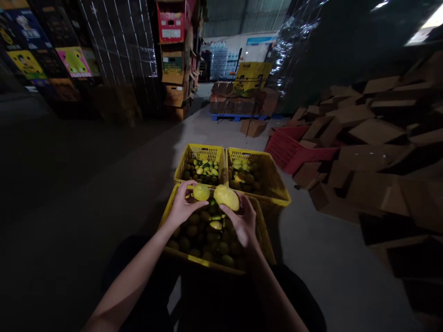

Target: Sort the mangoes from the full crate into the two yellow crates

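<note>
My left hand [184,203] grips a small yellow-green fruit [201,192] between thumb and fingers. Beside it, my right hand [244,220] is closed around a larger pale yellow fruit [226,198]. Both are held over the near yellow crate [204,263], which contains many darker green fruits and a few yellow ones. Behind it stand two more yellow crates side by side. Yellow and green fruits lie in the back left crate [177,173], and similar ones fill part of the back right crate [277,184].
A red crate [285,150] and a large heap of cardboard boxes [374,175] lie to the right. Stacked cartons [173,64] rise behind on the left. Farther back, a blue pallet [237,117] carries packed goods. Grey floor surrounds the yellow crates.
</note>
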Tool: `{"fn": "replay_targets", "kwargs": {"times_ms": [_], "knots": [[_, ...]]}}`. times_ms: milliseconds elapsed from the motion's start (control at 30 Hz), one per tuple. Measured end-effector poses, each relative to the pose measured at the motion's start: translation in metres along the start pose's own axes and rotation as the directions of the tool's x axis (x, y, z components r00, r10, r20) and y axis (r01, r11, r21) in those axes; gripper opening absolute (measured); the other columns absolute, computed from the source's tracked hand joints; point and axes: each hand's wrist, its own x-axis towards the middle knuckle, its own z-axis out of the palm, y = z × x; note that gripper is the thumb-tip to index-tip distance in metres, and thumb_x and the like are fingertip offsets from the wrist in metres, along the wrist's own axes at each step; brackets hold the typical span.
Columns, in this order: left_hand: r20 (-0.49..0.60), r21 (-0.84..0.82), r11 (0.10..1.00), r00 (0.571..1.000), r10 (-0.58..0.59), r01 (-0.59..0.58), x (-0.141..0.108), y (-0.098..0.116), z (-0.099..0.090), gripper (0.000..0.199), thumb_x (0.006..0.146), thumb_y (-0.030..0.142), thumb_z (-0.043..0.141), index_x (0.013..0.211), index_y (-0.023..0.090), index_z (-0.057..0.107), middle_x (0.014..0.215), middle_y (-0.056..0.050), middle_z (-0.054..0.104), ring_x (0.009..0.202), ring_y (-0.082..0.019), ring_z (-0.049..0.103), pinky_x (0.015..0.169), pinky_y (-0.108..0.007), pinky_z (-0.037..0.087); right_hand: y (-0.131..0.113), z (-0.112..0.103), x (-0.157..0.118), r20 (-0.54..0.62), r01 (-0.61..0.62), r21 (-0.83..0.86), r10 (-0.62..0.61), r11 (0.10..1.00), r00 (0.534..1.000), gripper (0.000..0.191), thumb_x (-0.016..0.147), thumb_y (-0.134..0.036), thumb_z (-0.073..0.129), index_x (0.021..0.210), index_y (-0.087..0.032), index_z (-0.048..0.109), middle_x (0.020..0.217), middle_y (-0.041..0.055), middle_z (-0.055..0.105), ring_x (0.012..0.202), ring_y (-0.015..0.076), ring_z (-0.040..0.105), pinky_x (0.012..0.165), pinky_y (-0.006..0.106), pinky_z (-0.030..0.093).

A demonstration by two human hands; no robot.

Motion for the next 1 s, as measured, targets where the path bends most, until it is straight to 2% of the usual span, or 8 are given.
{"fn": "replay_targets", "kwargs": {"times_ms": [67,133,367,500,700,867,1000], "knots": [[-0.008,0.055,0.998,0.999,0.033,-0.032,-0.002,-0.001,-0.002,0.058,0.055,0.031,0.085,0.105,0.023,0.057,0.113,-0.006,0.056,0.100,-0.020,0.057,0.084,-0.030,0.050,-0.001,0.004,-0.002,-0.019,0.066,-0.043,-0.067,0.997,0.998,0.049,0.057,-0.031,0.081,0.101,-0.021,0.062,0.105,0.0053,0.066,0.095,0.0225,0.062,0.089,0.039,0.050],[-0.002,0.081,0.995,0.998,0.056,-0.056,-0.003,-0.001,-0.005,0.057,0.055,0.031,0.085,0.105,0.022,0.058,0.112,-0.006,0.056,0.101,-0.021,0.057,0.085,-0.030,0.050,0.001,0.008,-0.003,0.012,0.099,-0.031,-0.099,0.995,0.995,0.048,0.061,-0.031,0.079,0.104,-0.022,0.059,0.107,0.0054,0.065,0.098,0.0220,0.061,0.092,0.039,0.049],[0.109,0.061,0.995,0.992,0.069,-0.076,-0.002,0.008,-0.010,0.051,0.063,0.029,0.081,0.109,0.024,0.058,0.116,-0.006,0.054,0.100,-0.019,0.057,0.085,-0.030,0.050,0.017,0.012,-0.001,0.060,0.104,0.001,-0.104,0.995,0.993,0.056,0.060,-0.029,0.080,0.109,-0.023,0.052,0.109,0.0051,0.063,0.103,0.0216,0.060,0.096,0.041,0.046],[0.112,-0.003,1.000,0.993,0.027,-0.026,-0.002,0.012,-0.011,0.051,0.062,0.027,0.081,0.107,0.024,0.057,0.118,-0.006,0.055,0.103,-0.019,0.057,0.085,-0.029,0.050,0.013,0.013,0.000,0.067,0.150,-0.007,-0.149,0.989,0.987,0.056,0.059,-0.028,0.081,0.108,-0.023,0.052,0.110,0.0054,0.062,0.103,0.0221,0.060,0.095,0.041,0.047],[0.093,-0.146,0.988,0.995,-0.033,0.047,-0.003,0.018,-0.012,0.049,0.058,0.025,0.083,0.098,0.023,0.054,0.114,-0.004,0.058,0.097,-0.017,0.060,0.081,-0.029,0.051,0.007,0.013,-0.001,0.081,0.149,0.032,-0.151,0.988,0.985,0.058,0.056,-0.025,0.082,0.106,-0.024,0.053,0.111,0.0055,0.064,0.103,0.0225,0.061,0.095,0.040,0.049],[0.112,-0.230,0.967,0.990,-0.082,0.106,0.000,0.022,-0.016,0.048,0.060,0.026,0.082,0.104,0.022,0.062,0.118,-0.006,0.060,0.099,-0.020,0.062,0.088,-0.034,0.050,0.012,0.011,0.000,0.132,0.066,0.101,-0.079,0.993,0.988,0.057,0.057,-0.023,0.081,0.109,-0.025,0.058,0.115,0.0052,0.064,0.106,0.0232,0.061,0.093,0.040,0.051],[0.128,-0.298,0.924,0.970,-0.209,0.238,0.000,0.018,-0.020,0.046,0.065,0.030,0.079,0.108,0.022,0.065,0.117,-0.006,0.064,0.099,-0.021,0.063,0.089,-0.034,0.050,0.014,0.011,0.000,0.175,-0.043,0.196,0.008,0.980,0.984,0.053,0.058,-0.022,0.081,0.108,-0.026,0.062,0.114,0.0041,0.066,0.107,0.0231,0.061,0.092,0.039,0.052]]}}
